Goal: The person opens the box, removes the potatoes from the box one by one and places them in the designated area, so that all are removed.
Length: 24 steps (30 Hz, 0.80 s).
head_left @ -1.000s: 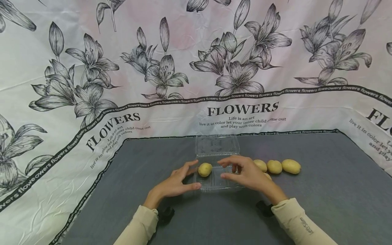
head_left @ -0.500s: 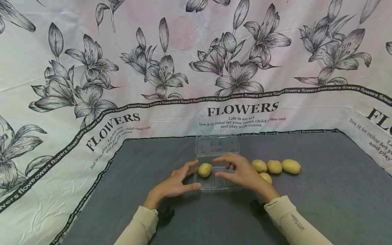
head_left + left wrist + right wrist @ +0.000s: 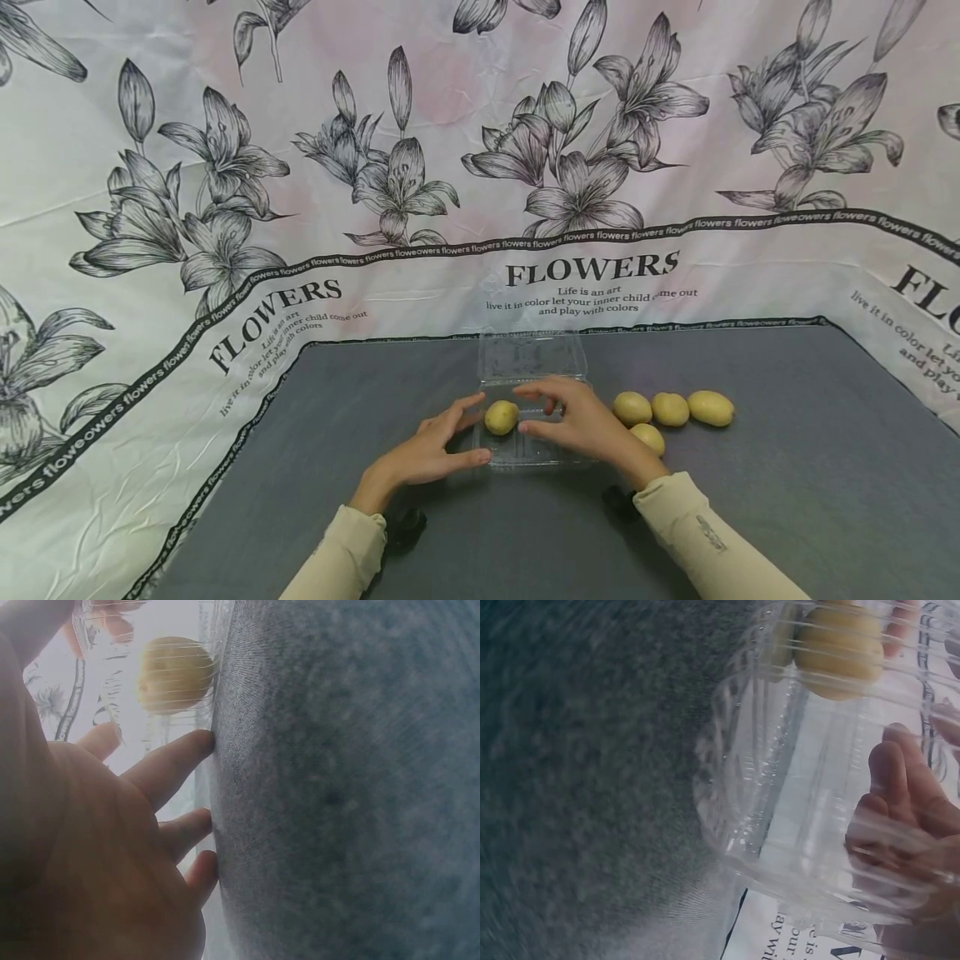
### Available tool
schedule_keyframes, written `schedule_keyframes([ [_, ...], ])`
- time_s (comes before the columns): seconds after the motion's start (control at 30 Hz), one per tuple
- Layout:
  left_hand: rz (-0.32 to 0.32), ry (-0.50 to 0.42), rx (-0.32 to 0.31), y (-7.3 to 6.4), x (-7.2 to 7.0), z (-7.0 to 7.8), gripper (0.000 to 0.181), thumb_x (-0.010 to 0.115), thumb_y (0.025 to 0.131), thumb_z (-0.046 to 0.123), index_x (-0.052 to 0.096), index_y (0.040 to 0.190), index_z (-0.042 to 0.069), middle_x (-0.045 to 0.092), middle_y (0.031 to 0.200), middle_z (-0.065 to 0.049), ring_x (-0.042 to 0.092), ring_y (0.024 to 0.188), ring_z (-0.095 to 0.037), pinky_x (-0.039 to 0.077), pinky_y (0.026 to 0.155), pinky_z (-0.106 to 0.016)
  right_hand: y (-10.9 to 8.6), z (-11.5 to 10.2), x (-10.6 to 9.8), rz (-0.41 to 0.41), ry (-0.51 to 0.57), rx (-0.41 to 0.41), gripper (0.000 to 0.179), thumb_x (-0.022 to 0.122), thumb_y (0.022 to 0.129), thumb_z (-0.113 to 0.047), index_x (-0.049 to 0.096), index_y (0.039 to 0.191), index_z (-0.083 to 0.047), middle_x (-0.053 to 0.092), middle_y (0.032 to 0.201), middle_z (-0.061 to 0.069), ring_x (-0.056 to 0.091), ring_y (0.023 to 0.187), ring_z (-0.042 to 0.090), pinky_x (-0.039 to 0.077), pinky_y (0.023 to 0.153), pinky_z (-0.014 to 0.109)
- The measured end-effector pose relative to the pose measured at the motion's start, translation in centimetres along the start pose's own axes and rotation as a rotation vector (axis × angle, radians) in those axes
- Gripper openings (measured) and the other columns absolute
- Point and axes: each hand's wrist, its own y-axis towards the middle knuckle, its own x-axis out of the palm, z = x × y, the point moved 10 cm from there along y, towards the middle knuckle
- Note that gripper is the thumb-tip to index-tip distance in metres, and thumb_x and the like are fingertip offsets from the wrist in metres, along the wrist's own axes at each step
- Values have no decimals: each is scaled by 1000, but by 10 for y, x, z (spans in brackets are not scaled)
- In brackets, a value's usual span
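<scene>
A clear plastic clamshell box (image 3: 540,450) stands on the grey table with its lid (image 3: 532,357) raised at the back. One lemon (image 3: 502,417) sits in the left part of the box. My left hand (image 3: 431,446) is at the box's left side, fingers spread and thumb near the front corner. In the left wrist view the lemon (image 3: 176,675) shows through the ribbed wall, beyond the fingers. My right hand (image 3: 573,421) is over the right part of the box, thumb and index finger apart and pointing at the lemon, with nothing held. Its other fingers bend loosely.
To the right of the box, three lemons (image 3: 671,410) lie in a row, and another lemon (image 3: 648,439) lies in front of them, close to my right wrist. A white flower-printed cloth (image 3: 420,292) hangs behind the grey table (image 3: 750,500) and along its sides.
My right hand has moved left over the box, closer to the lemon in it, uncovering the lemons on the right. My left hand has stayed in place.
</scene>
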Motion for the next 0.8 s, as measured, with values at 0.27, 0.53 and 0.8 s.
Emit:
schedule_keyframes([
  [0.27,0,2,-2,0,1,-1,88,61,94,65,14,163,37,40,163,0,21,158,-29,10,122,-65,3,8,4,-14,10,41,50,82,88,-26,67,134,-11,68,121,14,61,87,23,49,69,28],
  [0.53,3,4,0,0,0,0,88,62,93,65,14,162,36,39,163,0,21,158,-28,9,123,-65,9,6,8,-27,21,28,49,81,89,-24,67,133,-9,68,121,17,61,88,25,50,71,29],
  [0.8,-1,-1,3,0,0,0,89,61,94,65,14,162,34,38,164,1,21,158,-27,9,122,-65,15,8,15,-48,17,32,48,81,89,-26,67,132,-9,69,122,15,62,90,24,52,77,35],
])
